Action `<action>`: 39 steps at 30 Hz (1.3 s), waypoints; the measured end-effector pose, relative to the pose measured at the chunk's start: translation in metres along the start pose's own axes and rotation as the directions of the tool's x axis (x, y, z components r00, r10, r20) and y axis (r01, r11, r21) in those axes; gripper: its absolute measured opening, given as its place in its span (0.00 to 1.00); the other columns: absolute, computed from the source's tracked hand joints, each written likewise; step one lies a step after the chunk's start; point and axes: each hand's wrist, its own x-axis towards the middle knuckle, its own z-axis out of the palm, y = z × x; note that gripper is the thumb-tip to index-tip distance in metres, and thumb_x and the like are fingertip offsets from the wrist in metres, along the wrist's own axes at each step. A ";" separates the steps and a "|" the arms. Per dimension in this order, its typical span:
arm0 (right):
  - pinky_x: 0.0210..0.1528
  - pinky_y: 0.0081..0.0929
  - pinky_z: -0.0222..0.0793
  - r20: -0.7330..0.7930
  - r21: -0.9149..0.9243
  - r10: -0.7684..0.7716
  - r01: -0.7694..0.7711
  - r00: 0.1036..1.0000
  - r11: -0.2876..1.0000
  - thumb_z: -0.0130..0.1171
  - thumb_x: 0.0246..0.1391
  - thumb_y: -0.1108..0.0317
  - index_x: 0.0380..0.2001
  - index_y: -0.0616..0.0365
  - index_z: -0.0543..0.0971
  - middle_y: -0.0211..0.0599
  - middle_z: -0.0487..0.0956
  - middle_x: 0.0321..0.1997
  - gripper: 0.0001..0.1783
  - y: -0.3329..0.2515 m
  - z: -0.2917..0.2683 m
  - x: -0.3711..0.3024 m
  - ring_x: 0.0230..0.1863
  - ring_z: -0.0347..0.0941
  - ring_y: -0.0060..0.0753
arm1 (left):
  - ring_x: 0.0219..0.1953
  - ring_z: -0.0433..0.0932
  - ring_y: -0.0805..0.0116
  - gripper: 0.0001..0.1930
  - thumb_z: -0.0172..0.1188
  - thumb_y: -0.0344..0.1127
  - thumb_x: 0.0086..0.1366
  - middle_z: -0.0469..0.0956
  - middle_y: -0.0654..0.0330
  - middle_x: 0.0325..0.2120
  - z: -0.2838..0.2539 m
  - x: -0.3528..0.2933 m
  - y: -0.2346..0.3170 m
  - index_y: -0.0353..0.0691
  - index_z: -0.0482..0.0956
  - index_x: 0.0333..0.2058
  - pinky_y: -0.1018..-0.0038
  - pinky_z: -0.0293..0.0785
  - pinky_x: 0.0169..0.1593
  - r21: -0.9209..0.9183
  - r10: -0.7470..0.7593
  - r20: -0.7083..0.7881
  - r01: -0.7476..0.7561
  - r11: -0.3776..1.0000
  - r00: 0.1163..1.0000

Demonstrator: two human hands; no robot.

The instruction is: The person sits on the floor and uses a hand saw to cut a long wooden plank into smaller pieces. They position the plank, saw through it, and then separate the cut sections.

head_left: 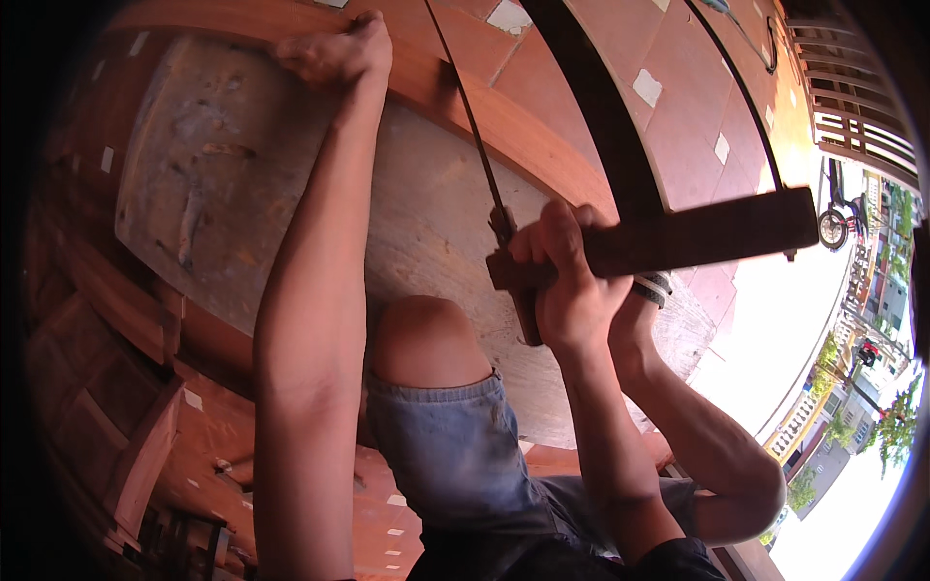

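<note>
My right hand [572,276] is wrapped round the handle end of a wooden frame saw [717,232]. The saw's thin blade [470,111] slants up and away to the left, past the edge of a reddish-brown wooden plank [504,126]. Beside the blade runs the saw's dark middle bar, with a tension cord farther right. At the top left my left hand [344,48] has its fingers curled onto the same plank, some of them hidden from view. Beneath the plank lies a worn greyish wooden board [426,184].
My bent knee [426,339] is close to the board, between my arms. Wooden furniture pieces [107,387] stand at the left. Reddish tiled floor [688,58] with pale patches spreads around. A slatted wooden piece [857,87] and a motorbike [838,213] are at the far right.
</note>
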 end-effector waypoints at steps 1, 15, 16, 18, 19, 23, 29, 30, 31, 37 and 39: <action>0.33 0.33 0.71 0.024 0.010 -0.065 0.065 0.998 0.998 0.67 0.61 0.68 0.21 0.61 0.73 0.35 0.72 0.21 0.18 -0.005 0.018 0.030 0.25 0.73 0.33 | 0.52 0.79 0.42 0.50 0.80 0.49 0.48 0.69 0.34 0.52 0.006 0.001 -0.002 0.21 0.56 0.54 0.58 0.83 0.55 -0.034 -0.012 0.006 0.013 0.999 1.000; 0.29 0.34 0.70 0.132 0.020 0.036 -0.039 0.991 0.999 0.59 0.69 0.63 0.21 0.53 0.66 0.31 0.68 0.17 0.21 -0.056 -0.086 -0.147 0.19 0.67 0.29 | 0.52 0.79 0.42 0.53 0.80 0.52 0.46 0.69 0.34 0.51 0.037 0.067 -0.066 0.21 0.55 0.55 0.57 0.81 0.56 -0.072 -0.023 -0.047 0.019 0.997 0.999; 0.29 0.34 0.70 0.134 0.045 -0.002 -0.005 0.991 0.999 0.58 0.70 0.65 0.22 0.53 0.66 0.32 0.68 0.18 0.21 -0.042 -0.078 -0.130 0.19 0.67 0.29 | 0.52 0.79 0.42 0.52 0.79 0.52 0.46 0.69 0.34 0.51 0.037 0.065 -0.066 0.21 0.55 0.55 0.57 0.81 0.57 -0.089 -0.028 -0.036 0.024 0.996 0.999; 0.30 0.34 0.69 0.116 0.059 -0.034 0.027 0.993 0.998 0.57 0.70 0.67 0.22 0.55 0.67 0.33 0.68 0.19 0.19 -0.016 -0.041 -0.070 0.21 0.66 0.30 | 0.53 0.79 0.42 0.52 0.79 0.51 0.47 0.69 0.34 0.51 0.032 0.061 -0.064 0.21 0.55 0.55 0.57 0.81 0.57 -0.112 -0.043 -0.021 0.040 0.993 0.999; 0.31 0.34 0.69 0.055 0.039 -0.036 0.034 0.998 0.999 0.58 0.69 0.69 0.23 0.56 0.67 0.34 0.67 0.20 0.18 -0.003 -0.023 -0.036 0.22 0.65 0.30 | 0.53 0.79 0.42 0.52 0.78 0.51 0.47 0.69 0.35 0.51 0.044 0.050 -0.056 0.21 0.55 0.56 0.56 0.81 0.57 -0.127 -0.038 0.020 0.041 0.991 0.999; 0.34 0.33 0.70 0.098 0.026 0.009 -0.011 0.995 1.000 0.62 0.66 0.69 0.24 0.59 0.72 0.34 0.70 0.24 0.16 -0.006 0.005 0.011 0.27 0.69 0.30 | 0.52 0.78 0.42 0.50 0.77 0.45 0.49 0.67 0.34 0.50 0.029 0.047 -0.047 0.21 0.52 0.57 0.55 0.80 0.57 -0.175 -0.058 0.081 0.072 0.982 0.995; 0.35 0.31 0.73 0.101 -0.021 0.164 -0.163 0.981 0.986 0.67 0.62 0.66 0.31 0.60 0.78 0.33 0.73 0.25 0.11 -0.100 0.022 0.037 0.29 0.74 0.31 | 0.52 0.76 0.42 0.48 0.74 0.43 0.51 0.65 0.33 0.50 0.041 0.055 -0.059 0.18 0.51 0.57 0.56 0.81 0.54 -0.111 0.036 -0.021 -0.038 0.993 0.999; 0.34 0.31 0.73 0.135 -0.053 0.170 -0.164 0.976 0.985 0.68 0.61 0.65 0.31 0.60 0.78 0.32 0.73 0.24 0.11 -0.117 0.012 0.048 0.29 0.75 0.30 | 0.53 0.76 0.43 0.49 0.75 0.47 0.50 0.66 0.34 0.51 0.045 0.057 -0.062 0.18 0.53 0.56 0.56 0.81 0.55 -0.075 0.041 -0.019 -0.043 0.996 0.999; 0.34 0.31 0.74 0.156 -0.086 0.168 -0.156 0.973 0.984 0.68 0.61 0.65 0.31 0.60 0.79 0.32 0.74 0.24 0.11 -0.134 -0.002 0.058 0.28 0.75 0.30 | 0.54 0.76 0.43 0.50 0.76 0.51 0.50 0.67 0.35 0.52 0.052 0.054 -0.057 0.18 0.55 0.56 0.56 0.80 0.55 -0.048 0.052 -0.009 -0.053 0.997 0.999; 0.34 0.31 0.74 0.163 -0.328 0.163 -0.102 0.973 0.939 0.69 0.57 0.64 0.30 0.61 0.78 0.33 0.76 0.26 0.12 -0.188 -0.061 0.098 0.28 0.76 0.29 | 0.56 0.72 0.41 0.56 0.75 0.52 0.51 0.65 0.34 0.52 0.054 0.054 -0.056 0.12 0.52 0.60 0.54 0.79 0.56 -0.050 0.006 0.009 -0.005 0.999 1.000; 0.33 0.32 0.74 0.182 -0.345 0.150 -0.079 0.972 0.935 0.68 0.57 0.66 0.31 0.60 0.78 0.32 0.75 0.26 0.11 -0.196 -0.073 0.101 0.27 0.75 0.29 | 0.58 0.70 0.40 0.57 0.75 0.53 0.51 0.65 0.33 0.53 0.045 0.052 -0.047 0.12 0.52 0.61 0.53 0.77 0.58 -0.061 -0.014 0.001 0.014 0.998 1.000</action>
